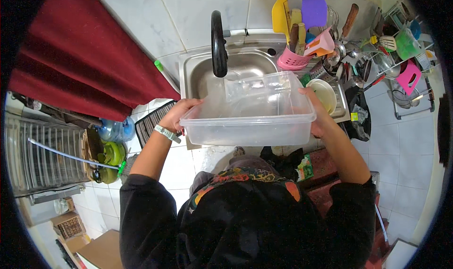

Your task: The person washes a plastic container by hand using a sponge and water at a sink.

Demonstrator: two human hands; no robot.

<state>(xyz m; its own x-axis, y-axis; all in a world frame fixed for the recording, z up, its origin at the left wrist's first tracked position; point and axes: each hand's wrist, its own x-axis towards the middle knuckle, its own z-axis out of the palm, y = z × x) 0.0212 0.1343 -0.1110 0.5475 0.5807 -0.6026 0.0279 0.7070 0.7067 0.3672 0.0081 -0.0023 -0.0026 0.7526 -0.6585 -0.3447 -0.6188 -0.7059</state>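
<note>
A large clear plastic container (pixel 245 131), rectangular and without a lid, is held between my two hands in front of the sink (pixel 194 75). It is tilted so that I see into its inside. My left hand (pixel 181 114) grips its left end, the thumb over the rim. Around the right end wraps my right hand (pixel 319 115), with its thumb on the rim too. The fingers of both hands are partly hidden by the container's walls. Just beyond it, the black faucet (pixel 218 44) arches over the steel basin.
A pink basket (pixel 293 59) of utensils stands at the sink's back right. White bowls (pixel 324 95) sit on the drainboard close to my right hand. A red curtain (pixel 85 56) hangs at the left. A dark striped mat (pixel 153 122) and a green gas cylinder (pixel 112 153) are on the left side.
</note>
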